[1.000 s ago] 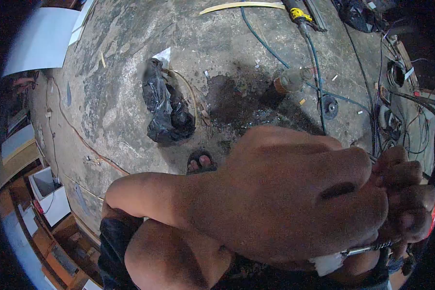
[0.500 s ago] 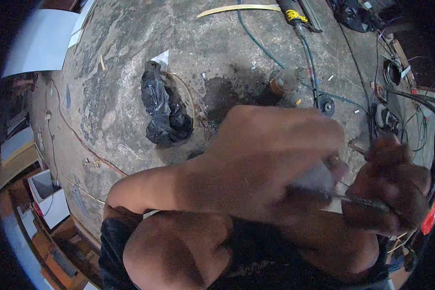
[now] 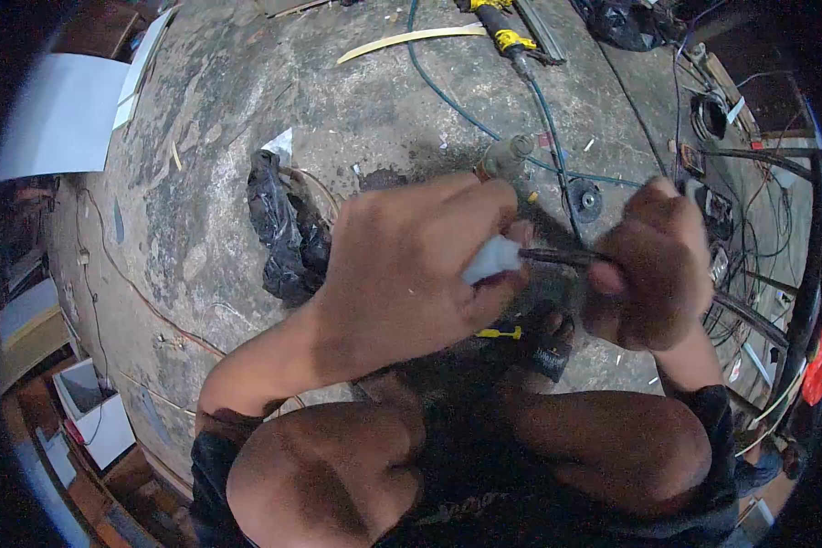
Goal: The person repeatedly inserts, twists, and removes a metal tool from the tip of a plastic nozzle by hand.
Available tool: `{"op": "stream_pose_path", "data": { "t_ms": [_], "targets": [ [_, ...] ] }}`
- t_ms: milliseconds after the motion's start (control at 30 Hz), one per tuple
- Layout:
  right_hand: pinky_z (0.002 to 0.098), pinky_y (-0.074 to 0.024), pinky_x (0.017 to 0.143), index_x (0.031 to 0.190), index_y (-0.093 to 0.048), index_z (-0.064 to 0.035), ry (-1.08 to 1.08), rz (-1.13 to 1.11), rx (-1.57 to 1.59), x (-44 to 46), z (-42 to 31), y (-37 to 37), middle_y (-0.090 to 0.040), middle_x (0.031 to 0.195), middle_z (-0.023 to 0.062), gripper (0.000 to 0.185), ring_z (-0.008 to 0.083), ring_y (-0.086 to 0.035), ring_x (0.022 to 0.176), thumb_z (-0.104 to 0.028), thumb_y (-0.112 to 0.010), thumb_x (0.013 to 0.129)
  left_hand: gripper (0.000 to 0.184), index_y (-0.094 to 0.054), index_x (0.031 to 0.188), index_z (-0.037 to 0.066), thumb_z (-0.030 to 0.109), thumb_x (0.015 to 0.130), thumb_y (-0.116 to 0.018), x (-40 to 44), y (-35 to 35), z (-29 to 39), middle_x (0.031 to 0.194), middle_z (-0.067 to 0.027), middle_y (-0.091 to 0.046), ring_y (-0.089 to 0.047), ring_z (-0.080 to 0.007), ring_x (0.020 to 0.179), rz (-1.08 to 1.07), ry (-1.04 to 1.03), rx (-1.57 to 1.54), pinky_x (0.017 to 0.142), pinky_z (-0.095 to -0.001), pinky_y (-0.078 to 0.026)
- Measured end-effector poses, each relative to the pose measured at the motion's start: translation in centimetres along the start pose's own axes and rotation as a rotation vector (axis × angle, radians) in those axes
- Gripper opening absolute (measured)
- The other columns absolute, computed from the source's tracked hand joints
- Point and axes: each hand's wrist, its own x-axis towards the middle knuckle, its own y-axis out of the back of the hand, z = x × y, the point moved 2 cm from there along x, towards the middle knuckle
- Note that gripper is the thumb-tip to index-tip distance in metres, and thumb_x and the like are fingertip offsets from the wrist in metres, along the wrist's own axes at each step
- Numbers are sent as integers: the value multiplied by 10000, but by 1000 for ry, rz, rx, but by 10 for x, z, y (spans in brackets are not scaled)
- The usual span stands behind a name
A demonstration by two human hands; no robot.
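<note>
My left hand (image 3: 420, 247) is closed round a whitish, plastic-looking piece (image 3: 493, 259) whose end pokes out past my fingers. From that piece a thin, dark, cable-like length (image 3: 557, 257) runs across to my right hand (image 3: 653, 265), which is closed on it. The exact kind of both pieces is hard to make out, since my fingers cover most of them. Both hands are raised above my knees, a short gap apart. On the floor below them lies a yellow-handled tool (image 3: 500, 333), near my sandalled foot (image 3: 553, 352).
A black plastic bag (image 3: 288, 228) lies on the concrete floor. Beyond my hands stand a jar-like container (image 3: 507, 155) and a round disc (image 3: 586, 199). A yellow-and-black power tool (image 3: 502, 32) trails a cord. Cables (image 3: 767, 228) tangle at right; a white box (image 3: 96, 402) stands left.
Both hands have moved up and to the left, away from my knees. The whitish piece and the dark length between them show more clearly now, as does the yellow-handled tool below.
</note>
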Motion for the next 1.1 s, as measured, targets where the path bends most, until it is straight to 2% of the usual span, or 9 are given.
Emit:
{"op": "stream_pose_path", "data": {
  "t_ms": [67, 200, 433, 700, 800, 833, 900, 967, 1100],
  "targets": [
    [374, -418, 511, 789, -608, -63, 0, 40, 85, -3, -7, -21, -517, 680, 88, 162, 282, -534, 610, -168, -698, 704, 225, -567, 802, 50, 149, 693, -737, -1, -3, 5, 708, -106, -573, -604, -305, 633, -65, 11, 100, 523, -389, -453],
    [415, -469, 543, 873, -578, -50, -201, -94, 119, -4, -18, -57, -569, 712, 128, 146, 330, -588, 636, -182, -610, 818, 217, -583, 832, 65, 144, 665, -699, -3, -12, -8, 735, -88, -591, -626, -303, 695, -104, 84, 384, 574, -393, -492],
    [493, -485, 602, 820, -566, -37, -392, -202, 280, -39, 6, -120, -599, 705, 177, 196, 380, -608, 673, -190, -512, 931, 90, -552, 747, 124, 177, 707, -612, -5, -53, -81, 698, -23, -573, -625, -203, 661, -209, -389, 484, 577, -346, -505],
    [479, -490, 593, 805, -566, -50, -183, -186, 309, -61, 18, -152, -593, 683, 147, 208, 371, -607, 654, -231, -554, 906, 131, -586, 806, 142, 185, 686, -618, -9, -63, -128, 697, -13, -573, -611, -224, 670, -310, -741, 397, 589, -352, -488],
    [471, -496, 602, 807, -563, -45, -73, -312, 353, -74, 14, -137, -585, 693, 135, 193, 354, -610, 675, -218, -570, 893, 156, -612, 864, 142, 156, 709, -597, -2, -4, -216, 738, -47, -583, -604, -251, 724, -404, -597, 539, 635, -411, -487],
    [468, -497, 606, 808, -562, -44, -27, -384, 375, -84, 11, -128, -582, 697, 131, 187, 349, -611, 683, -211, -576, 889, 94, -621, 810, 111, 158, 733, -596, -11, 36, -236, 777, -51, -616, -631, -236, 779, -562, -384, 786, 687, -380, -512],
    [464, -506, 637, 830, -575, -40, -61, -435, 382, -112, 26, -122, -610, 770, 136, 187, 347, -622, 733, -216, -575, 894, 118, -602, 826, 102, 180, 737, -601, -37, 87, -260, 799, -48, -606, -617, -228, 780, -476, -508, 947, 690, -372, -502],
    [470, -509, 660, 847, -584, -40, -77, -359, 347, -136, 44, -125, -623, 815, 146, 189, 353, -627, 761, -221, -572, 899, 120, -580, 828, 99, 180, 742, -604, -37, 90, -239, 799, -49, -591, -608, -228, 779, -498, -541, 942, 683, -365, -492],
    [479, -506, 697, 867, -590, -22, -388, -563, 284, -126, 47, -120, -624, 867, 178, 191, 377, -621, 825, -208, -570, 906, 129, -541, 822, 89, 173, 775, -627, -19, 56, -199, 775, -60, -560, -596, -240, 755, -377, -451, 790, 646, -367, -472]
  ]
}}
